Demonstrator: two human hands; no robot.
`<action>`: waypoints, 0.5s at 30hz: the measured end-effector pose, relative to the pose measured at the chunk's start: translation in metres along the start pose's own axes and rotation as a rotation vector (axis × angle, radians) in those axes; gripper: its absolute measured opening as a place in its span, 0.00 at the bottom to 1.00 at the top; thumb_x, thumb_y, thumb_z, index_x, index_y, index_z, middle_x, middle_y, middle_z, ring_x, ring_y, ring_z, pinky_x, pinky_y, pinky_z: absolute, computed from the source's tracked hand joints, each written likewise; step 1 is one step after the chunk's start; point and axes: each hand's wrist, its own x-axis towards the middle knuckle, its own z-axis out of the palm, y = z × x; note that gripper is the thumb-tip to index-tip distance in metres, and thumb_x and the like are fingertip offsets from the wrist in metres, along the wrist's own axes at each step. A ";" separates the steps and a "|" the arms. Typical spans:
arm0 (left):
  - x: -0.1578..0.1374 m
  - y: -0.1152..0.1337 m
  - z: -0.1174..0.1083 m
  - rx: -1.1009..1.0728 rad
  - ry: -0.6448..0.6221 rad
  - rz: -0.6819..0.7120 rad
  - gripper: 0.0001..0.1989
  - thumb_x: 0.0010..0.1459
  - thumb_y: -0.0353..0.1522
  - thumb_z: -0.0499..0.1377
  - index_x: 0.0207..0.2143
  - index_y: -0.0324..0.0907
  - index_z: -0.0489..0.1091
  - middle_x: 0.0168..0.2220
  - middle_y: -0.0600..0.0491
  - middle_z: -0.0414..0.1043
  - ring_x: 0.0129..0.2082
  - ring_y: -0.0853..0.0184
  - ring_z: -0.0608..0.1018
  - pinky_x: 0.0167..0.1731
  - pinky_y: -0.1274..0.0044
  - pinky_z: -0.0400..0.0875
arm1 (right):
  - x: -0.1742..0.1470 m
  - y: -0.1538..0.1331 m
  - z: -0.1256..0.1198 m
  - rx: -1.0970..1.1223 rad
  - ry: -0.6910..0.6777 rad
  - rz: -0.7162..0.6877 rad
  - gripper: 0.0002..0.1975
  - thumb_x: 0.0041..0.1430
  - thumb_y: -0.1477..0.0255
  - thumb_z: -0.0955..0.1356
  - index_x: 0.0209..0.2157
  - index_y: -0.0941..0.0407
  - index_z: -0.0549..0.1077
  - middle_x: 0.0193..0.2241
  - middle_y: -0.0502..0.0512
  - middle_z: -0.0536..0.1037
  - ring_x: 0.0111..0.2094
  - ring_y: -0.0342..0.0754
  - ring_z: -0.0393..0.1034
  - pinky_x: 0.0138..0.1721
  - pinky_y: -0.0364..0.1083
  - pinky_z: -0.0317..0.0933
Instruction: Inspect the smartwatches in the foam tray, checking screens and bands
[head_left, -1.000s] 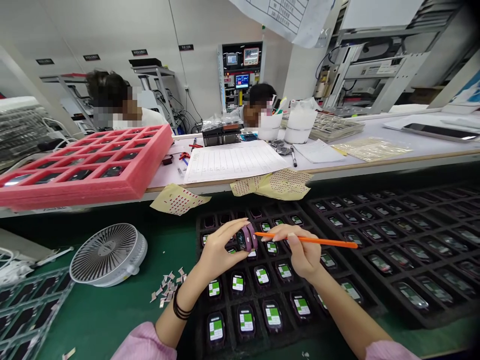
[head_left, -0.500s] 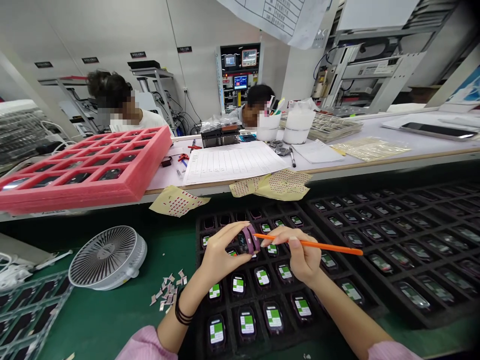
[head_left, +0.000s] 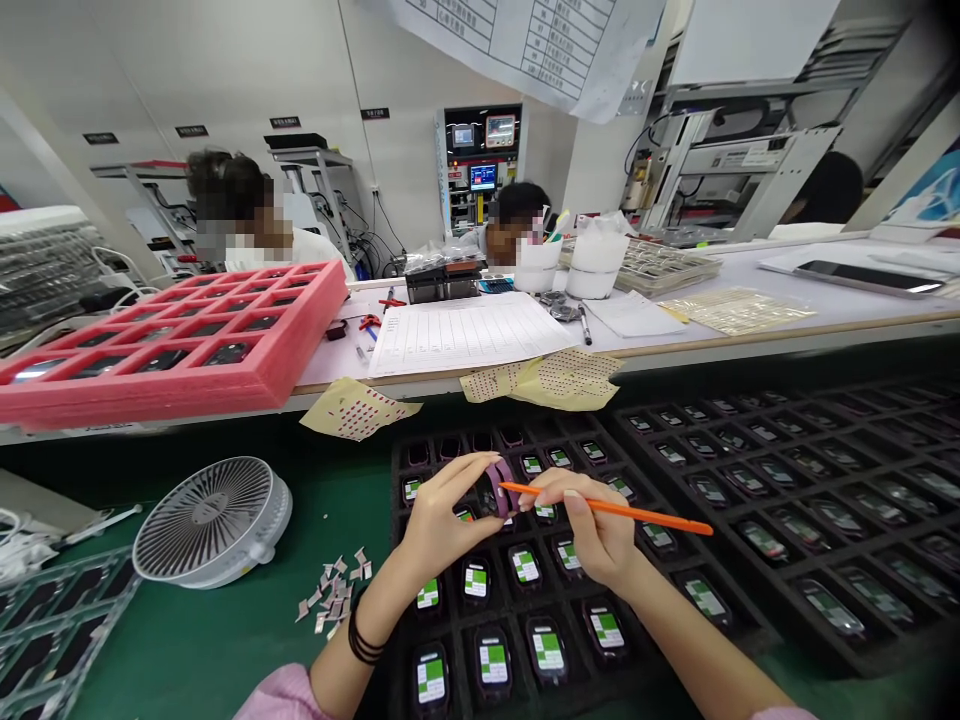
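Note:
My left hand (head_left: 452,508) is closed on a purple-edged watch body (head_left: 495,490), holding it on its side between thumb and fingers above the foam tray. With my right hand (head_left: 592,520) I grip a thin orange pointed stick (head_left: 649,515) like a pen. Its tip meets the purple side of the watch body, and my right fingertips are close to the watch too. Below both hands lies a black foam tray (head_left: 457,618) with rows of watches, many showing green-and-white screens (head_left: 547,648).
A round grey fan (head_left: 214,520) stands at left, near a scatter of small pinkish pieces (head_left: 334,590). A second black tray (head_left: 757,565) lies at right. On the raised shelf are a pink foam tray (head_left: 277,375), papers (head_left: 465,330) and white cups (head_left: 596,262). Two people sit beyond.
The orange stick's tip has shifted slightly left and down onto the side of the watch body, and its far end has dropped. The view has tilted slightly.

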 end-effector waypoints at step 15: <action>0.000 -0.008 0.000 0.264 0.034 0.035 0.23 0.50 0.26 0.62 0.50 0.44 0.67 0.47 0.47 0.71 0.47 0.58 0.74 0.44 0.67 0.74 | 0.013 0.001 0.010 0.237 0.047 0.617 0.13 0.57 0.66 0.69 0.29 0.53 0.59 0.41 0.55 0.76 0.40 0.48 0.73 0.41 0.49 0.68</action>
